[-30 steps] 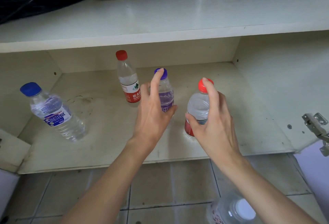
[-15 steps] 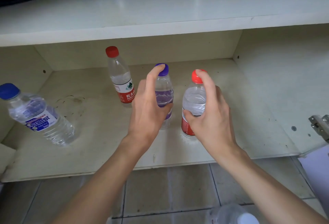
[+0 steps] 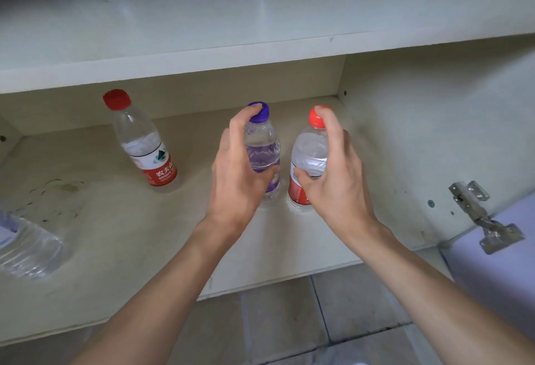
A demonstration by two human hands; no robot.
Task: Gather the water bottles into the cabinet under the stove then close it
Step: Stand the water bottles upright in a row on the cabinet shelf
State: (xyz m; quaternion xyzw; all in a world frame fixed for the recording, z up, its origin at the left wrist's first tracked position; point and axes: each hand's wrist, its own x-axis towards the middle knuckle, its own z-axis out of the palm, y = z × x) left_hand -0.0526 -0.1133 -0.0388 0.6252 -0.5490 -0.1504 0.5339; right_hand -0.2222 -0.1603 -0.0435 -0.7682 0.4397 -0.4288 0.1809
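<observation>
1. Where the pale bottom shelf (image 3: 115, 234) of the cabinet runs out of view at the left, a large clear ribbed plastic water bottle (image 3: 26, 248) sits near the front lip. The frame cuts it off, so its pose cannot be told. If it is leaning, it could roll out onto the floor.
2. Farther back, a slim clear plastic bottle with a red cap and red label (image 3: 142, 144) stands upright, untouched and well apart from both hands.
3. The left hand (image 3: 237, 179) is curled round a small clear plastic bottle with a purple cap and purple label (image 3: 262, 156), with the forefinger on the cap and the thumb across the body. The bottle's base appears to rest on the shelf.
4. Just beside it, the right hand (image 3: 338, 179) grips a small clear plastic bottle with a red cap and red lower label (image 3: 309, 159) the same way. The two bottles stand close together, so a careless release or a brushing wrist could tip one into the other.
5. At the far right, the metal hinge (image 3: 486, 219) and lilac door (image 3: 492, 263) stand open. A bottle left too near the front could stop the door from closing.
</observation>
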